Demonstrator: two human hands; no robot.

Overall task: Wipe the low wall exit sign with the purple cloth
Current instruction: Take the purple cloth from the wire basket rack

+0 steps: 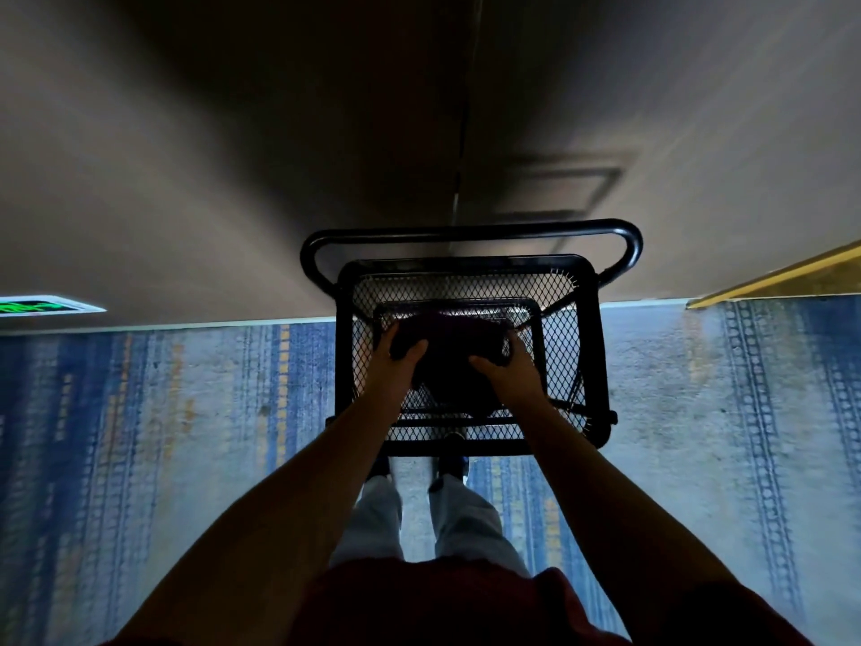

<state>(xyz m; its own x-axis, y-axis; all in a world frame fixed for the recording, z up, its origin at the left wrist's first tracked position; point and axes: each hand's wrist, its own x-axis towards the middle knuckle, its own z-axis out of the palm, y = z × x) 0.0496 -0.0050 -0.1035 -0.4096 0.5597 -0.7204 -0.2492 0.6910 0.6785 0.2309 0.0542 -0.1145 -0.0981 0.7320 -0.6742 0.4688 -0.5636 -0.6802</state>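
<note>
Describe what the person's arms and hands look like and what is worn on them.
Both forearms are bare down to the wrists, with no gloves, watch or rings visible on the left hand or right hand. Dark red short sleeves show at the frame's bottom. The light is dim, so fine detail is lost.

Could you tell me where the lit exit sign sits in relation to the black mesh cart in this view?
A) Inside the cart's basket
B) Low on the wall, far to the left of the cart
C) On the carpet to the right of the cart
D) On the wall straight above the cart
B: the green exit sign glows low on the wall at the far left edge, well left of the black mesh cart.
</note>
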